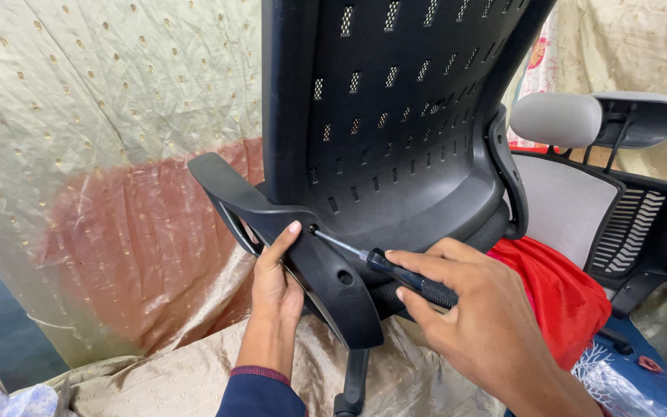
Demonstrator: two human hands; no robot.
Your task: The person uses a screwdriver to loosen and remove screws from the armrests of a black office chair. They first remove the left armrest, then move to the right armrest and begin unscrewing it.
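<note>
The right hand (479,320) is wrapped tight around the black handle of a screwdriver (384,265), its shaft slanting up and left so the tip sits in a screw hole near the upper edge of the armrest bracket (314,266). The left hand (275,287) lies flat and closed against the bracket's outer face, thumb up beside the tip, steadying it against the black office chair (395,116). A second, empty hole (345,276) shows lower on the same bracket, toward its bottom end.

The main risk, as I judge it, is the tip jumping out of the screw head: the shaft meets the hole at a slant, and a slip would send it along the plastic toward the left thumb, which is just beside it. With only one fixing engaged, the bracket could also pivot if the left hand eases off, cross-threading the screw. A grey chair (580,177) with a red cloth (561,289) stands close behind the right hand, crowding its elbow room
</note>
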